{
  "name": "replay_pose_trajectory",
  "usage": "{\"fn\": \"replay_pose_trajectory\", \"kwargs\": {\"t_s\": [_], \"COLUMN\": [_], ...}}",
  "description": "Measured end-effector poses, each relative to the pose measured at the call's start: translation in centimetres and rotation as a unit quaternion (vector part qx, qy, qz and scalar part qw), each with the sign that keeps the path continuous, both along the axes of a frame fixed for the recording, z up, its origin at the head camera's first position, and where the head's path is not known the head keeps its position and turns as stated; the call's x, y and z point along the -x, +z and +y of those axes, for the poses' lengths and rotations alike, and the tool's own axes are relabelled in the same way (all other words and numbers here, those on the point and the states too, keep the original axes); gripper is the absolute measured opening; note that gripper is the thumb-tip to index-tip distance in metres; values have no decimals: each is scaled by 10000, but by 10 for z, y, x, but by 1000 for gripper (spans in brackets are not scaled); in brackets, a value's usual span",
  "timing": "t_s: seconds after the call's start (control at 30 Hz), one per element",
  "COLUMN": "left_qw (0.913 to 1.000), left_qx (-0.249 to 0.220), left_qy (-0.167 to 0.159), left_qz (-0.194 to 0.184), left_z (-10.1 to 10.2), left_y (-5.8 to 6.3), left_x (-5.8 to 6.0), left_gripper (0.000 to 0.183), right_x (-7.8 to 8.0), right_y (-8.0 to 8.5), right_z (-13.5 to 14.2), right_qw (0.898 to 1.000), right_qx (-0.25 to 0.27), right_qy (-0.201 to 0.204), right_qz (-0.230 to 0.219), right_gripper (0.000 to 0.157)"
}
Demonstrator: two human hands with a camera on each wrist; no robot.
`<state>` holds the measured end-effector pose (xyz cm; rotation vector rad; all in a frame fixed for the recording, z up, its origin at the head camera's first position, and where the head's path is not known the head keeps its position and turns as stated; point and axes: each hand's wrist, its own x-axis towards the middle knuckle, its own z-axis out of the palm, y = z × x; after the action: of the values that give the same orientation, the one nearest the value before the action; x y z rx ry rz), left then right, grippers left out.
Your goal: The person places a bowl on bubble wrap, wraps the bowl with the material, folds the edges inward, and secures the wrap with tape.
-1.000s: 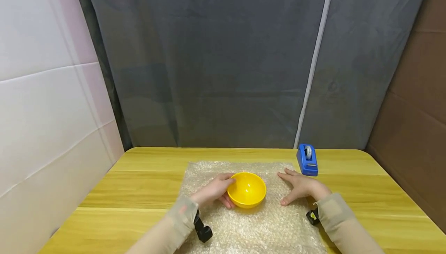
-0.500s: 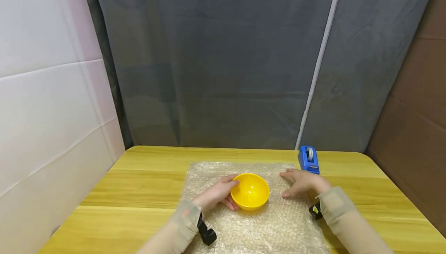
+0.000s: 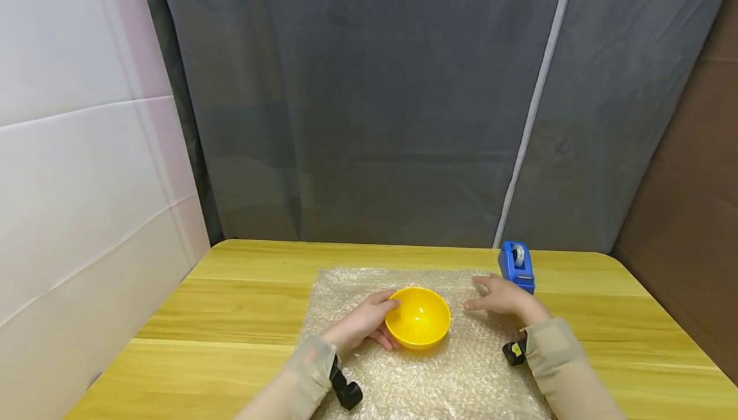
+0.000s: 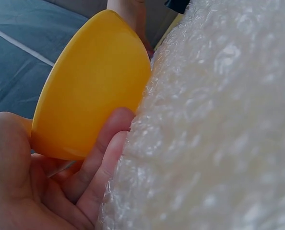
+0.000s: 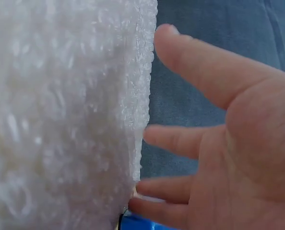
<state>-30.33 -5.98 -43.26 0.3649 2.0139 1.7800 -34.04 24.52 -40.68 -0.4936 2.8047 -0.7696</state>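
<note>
A yellow bowl (image 3: 418, 319), its opening facing up and tipped slightly, is held at its left side by my left hand (image 3: 364, 323). The thumb lies over the rim and the fingers reach beneath, as the left wrist view shows on the bowl's underside (image 4: 92, 86). Under it spreads a sheet of bubble wrap (image 3: 426, 378). My right hand (image 3: 501, 296) is at the sheet's right side, fingers spread and holding nothing. In the right wrist view its fingertips come close to the bubble wrap (image 5: 61, 110); whether they touch it I cannot tell.
A blue tape dispenser (image 3: 516, 266) with a roll of clear tape stands just behind my right hand. The wooden table (image 3: 230, 305) extends on both sides of the bubble wrap. A grey curtain (image 3: 369, 119) hangs behind its far edge.
My right hand has shifted slightly toward the far right corner of the bubble wrap, nearer the tape dispenser. My left hand keeps holding the bowl; the head view has turned a little.
</note>
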Motion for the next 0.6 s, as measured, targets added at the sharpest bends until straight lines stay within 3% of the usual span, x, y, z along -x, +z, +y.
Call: {"fn": "replay_pose_trajectory", "kwargs": {"t_s": [0.37,0.6], "left_qw": [9998,9998], "left_qx": [-151,-141], "left_qy": [-19,5], "left_qz": [145,133], "left_z": [0,1], "left_y": [1,-5], "left_x": [-3,0], "left_gripper": [54,52], "right_x": [0,4], "right_y": [3,-6], "right_z": [0,3], "right_qw": [9996,9978], "right_qx": [195,575], "right_qy": [-179,-308], "right_qz": [51,68], "right_gripper": [88,90]}}
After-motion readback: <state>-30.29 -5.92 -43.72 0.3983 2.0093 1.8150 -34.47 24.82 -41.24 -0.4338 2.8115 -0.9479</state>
